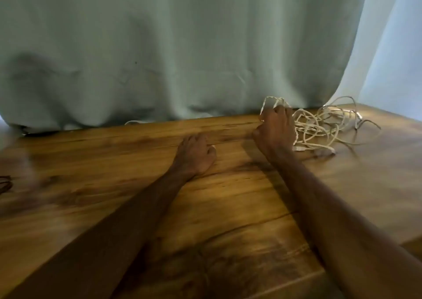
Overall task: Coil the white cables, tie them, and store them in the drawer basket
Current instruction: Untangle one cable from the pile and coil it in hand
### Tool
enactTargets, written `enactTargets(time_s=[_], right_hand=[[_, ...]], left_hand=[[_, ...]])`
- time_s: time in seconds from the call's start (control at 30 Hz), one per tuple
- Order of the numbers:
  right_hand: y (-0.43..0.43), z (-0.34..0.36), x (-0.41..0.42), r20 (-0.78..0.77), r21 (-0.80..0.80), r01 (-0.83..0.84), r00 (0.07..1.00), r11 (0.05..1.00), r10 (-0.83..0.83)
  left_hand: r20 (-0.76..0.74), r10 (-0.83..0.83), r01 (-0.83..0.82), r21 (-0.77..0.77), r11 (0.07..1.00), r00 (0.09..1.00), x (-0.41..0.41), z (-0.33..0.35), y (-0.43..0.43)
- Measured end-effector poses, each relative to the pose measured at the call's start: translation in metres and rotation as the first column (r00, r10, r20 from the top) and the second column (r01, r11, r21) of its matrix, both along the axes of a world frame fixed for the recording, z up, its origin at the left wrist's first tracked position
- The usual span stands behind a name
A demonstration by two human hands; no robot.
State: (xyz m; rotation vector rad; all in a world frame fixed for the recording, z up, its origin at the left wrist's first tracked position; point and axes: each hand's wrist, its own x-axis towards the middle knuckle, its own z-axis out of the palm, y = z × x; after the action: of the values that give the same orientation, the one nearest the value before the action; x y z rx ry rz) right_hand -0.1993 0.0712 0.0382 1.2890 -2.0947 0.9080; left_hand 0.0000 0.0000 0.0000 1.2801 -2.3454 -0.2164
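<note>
Right, both bare forearms reach in from the bottom edge, stretched out across the wooden desk (pixel 228 207). Just left of centre the left hand (pixel 195 154) lies knuckles-up on the wood with its fingers curled under. A speck of white shows at its fingertips, but whether it is actually holding anything I cannot tell. Further up and to the right, the right hand (pixel 275 129) is closed round a loop of cable that stands up above its knuckles. That loop runs into the white cables (pixel 315 125), a loose tangle sprawled on the desk immediately right of that hand, in the right-centre of the frame near the far edge. Over at the left edge, a bit of dark cord (pixel 5 183) pokes into view. Behind it all, a pale green curtain (pixel 182 47) fills the upper half, hanging down to the back of the desk
</note>
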Motion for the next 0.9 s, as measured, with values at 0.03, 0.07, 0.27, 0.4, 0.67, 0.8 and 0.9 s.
enactTargets(time_s=[0.03,0.07,0.27,0.4,0.67,0.8,0.9], right_hand=[[0.004,0.001,-0.001,0.011,0.021,0.028,1.0,0.999,-0.029],[0.007,0.005,0.0,-0.009,0.012,0.071,0.997,0.997,-0.071],[0.024,0.015,0.004,-0.07,0.186,0.293,0.956,0.938,-0.285],[0.03,0.008,0.025,0.001,0.384,0.022,1.0,0.923,-0.024],[0.008,0.009,0.08,0.366,-0.128,-0.606,0.707,0.785,0.605],[0.009,0.008,0.082,0.367,-0.133,-0.697,0.626,0.705,0.688],[0.004,0.004,0.078,0.218,-0.011,-0.661,0.731,0.751,0.647]], left_hand=[[0.001,0.001,-0.001,0.002,1.0,1.0,0.001,0.0,0.0],[0.004,0.007,-0.007,-0.003,1.0,1.0,0.001,0.001,0.001],[0.012,-0.028,0.029,-0.038,0.999,1.0,0.007,0.001,0.009],[-0.073,-0.126,0.123,-0.048,0.991,0.989,0.015,0.001,0.021],[-0.742,-0.138,0.495,0.286,0.82,0.656,0.008,0.011,0.044],[-0.831,-0.034,0.539,0.328,0.776,0.555,0.003,0.015,0.043],[-0.836,0.169,0.478,0.451,0.754,0.522,0.003,0.02,0.037]])
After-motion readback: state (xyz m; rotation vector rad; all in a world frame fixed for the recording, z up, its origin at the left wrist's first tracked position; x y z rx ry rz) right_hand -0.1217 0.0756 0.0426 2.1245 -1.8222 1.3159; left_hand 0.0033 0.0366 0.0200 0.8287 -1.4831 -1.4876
